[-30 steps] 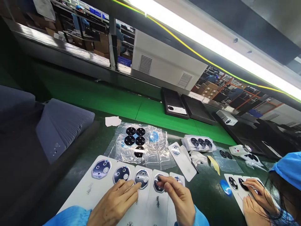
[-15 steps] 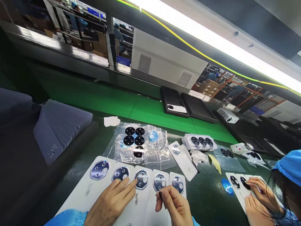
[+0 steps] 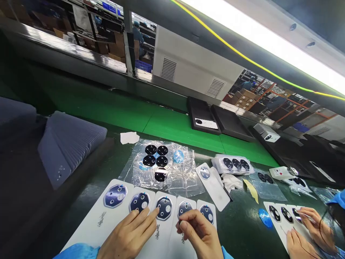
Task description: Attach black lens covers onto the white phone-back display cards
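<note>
A row of white phone back covers (image 3: 85, 230) lies before me, each with a dark eight-sided camera panel (image 3: 115, 196) near its top. My left hand (image 3: 132, 230) rests flat, fingers outstretched, across the second and third covers. Its fingertips touch the lower edge of the second panel (image 3: 139, 201) and reach the side of the third panel (image 3: 164, 208). Thumb and fingers of my right hand (image 3: 199, 230) pinch a small black piece (image 3: 180, 222), mostly hidden, just over the fourth cover. That hand partly covers the fourth panel (image 3: 184, 207); the fifth panel (image 3: 207, 213) shows beside it.
Beyond the covers, a clear plastic sheet (image 3: 183, 176) bears several black discs (image 3: 151, 160). A loose phone cover (image 3: 214, 190), crumpled tissue (image 3: 231, 182) and yellow paper (image 3: 250, 190) lie right. A co-worker's hands (image 3: 309, 230) work far right. Grey stacked sheets (image 3: 72, 144) stand left.
My right hand has shifted slightly left, still pinching the black piece. My left hand stays in place. The co-worker's upper hand has moved right to another disc. The view has turned slightly.
</note>
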The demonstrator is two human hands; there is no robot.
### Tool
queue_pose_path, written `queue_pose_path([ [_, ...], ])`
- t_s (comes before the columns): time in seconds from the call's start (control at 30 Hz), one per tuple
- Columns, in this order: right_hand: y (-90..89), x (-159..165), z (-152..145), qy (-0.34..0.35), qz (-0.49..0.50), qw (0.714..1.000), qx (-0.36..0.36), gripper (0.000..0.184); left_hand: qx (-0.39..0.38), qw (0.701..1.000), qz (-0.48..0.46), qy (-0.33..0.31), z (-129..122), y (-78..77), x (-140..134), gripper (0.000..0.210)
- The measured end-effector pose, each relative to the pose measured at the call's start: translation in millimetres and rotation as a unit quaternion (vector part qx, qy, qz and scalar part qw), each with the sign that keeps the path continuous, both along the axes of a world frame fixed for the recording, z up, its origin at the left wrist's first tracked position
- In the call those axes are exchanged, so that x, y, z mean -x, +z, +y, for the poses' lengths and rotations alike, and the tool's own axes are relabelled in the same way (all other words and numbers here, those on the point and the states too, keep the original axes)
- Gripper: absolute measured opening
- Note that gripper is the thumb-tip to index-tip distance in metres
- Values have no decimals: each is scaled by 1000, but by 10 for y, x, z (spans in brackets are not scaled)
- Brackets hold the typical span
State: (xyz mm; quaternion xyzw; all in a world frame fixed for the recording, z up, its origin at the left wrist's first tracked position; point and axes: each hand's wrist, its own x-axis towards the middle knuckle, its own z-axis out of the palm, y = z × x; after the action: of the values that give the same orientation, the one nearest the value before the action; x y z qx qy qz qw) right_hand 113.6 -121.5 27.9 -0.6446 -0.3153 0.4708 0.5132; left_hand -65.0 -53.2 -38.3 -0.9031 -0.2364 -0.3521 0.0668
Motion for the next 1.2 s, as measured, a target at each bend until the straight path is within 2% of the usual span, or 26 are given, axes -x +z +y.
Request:
queue_pose_path([
  [0.13,-20,-37,61,5,-54,998,-37,41,11,1000,-20,1,-7,-20,-16,44],
  [0.23,-77,-41,99,8,-34,999,-25,42,22,999,-25,5,-19,-30,-34,43],
  [0.33,-182,-48,144,40,-32,999,-18,42,23,999,-27,9,-21,3,-55,45],
  [0.4,-263,-51,192,74,-83,994,-17,32,18,999,-32,13,-20,43,-70,48],
  [0.47,-328,-41,257,116,-185,975,-43,16,13,999,-42,21,-22,78,-81,52],
  [0.5,-350,-27,294,131,-251,956,-78,10,13,999,-45,27,-25,87,-85,53],
  [0.53,-364,-8,330,131,-321,929,-127,12,15,998,-46,32,-28,90,-87,54],
  [0.63,-379,81,418,97,-507,816,-262,22,15,998,-46,33,-36,72,-89,53],
  [0.7,-389,148,448,84,-585,754,-287,24,12,999,-43,31,-40,65,-90,52],
  [0.8,-432,211,469,81,-639,711,-283,26,19,999,-33,39,-43,100,-91,54],
  [0.9,-452,184,503,86,-634,716,-279,25,26,998,-34,47,-40,152,-91,57],
  [1.0,-421,116,555,119,-584,757,-268,23,16,998,-34,46,-32,161,-88,56],
  [1.07,-412,104,577,102,-564,775,-266,23,15,998,-32,42,-29,153,-84,55],
  [1.13,-430,130,581,40,-573,767,-287,25,16,999,-29,41,-29,155,-82,55],
  [1.2,-457,166,571,26,-602,740,-299,27,17,998,-29,49,-33,175,-80,57],
])
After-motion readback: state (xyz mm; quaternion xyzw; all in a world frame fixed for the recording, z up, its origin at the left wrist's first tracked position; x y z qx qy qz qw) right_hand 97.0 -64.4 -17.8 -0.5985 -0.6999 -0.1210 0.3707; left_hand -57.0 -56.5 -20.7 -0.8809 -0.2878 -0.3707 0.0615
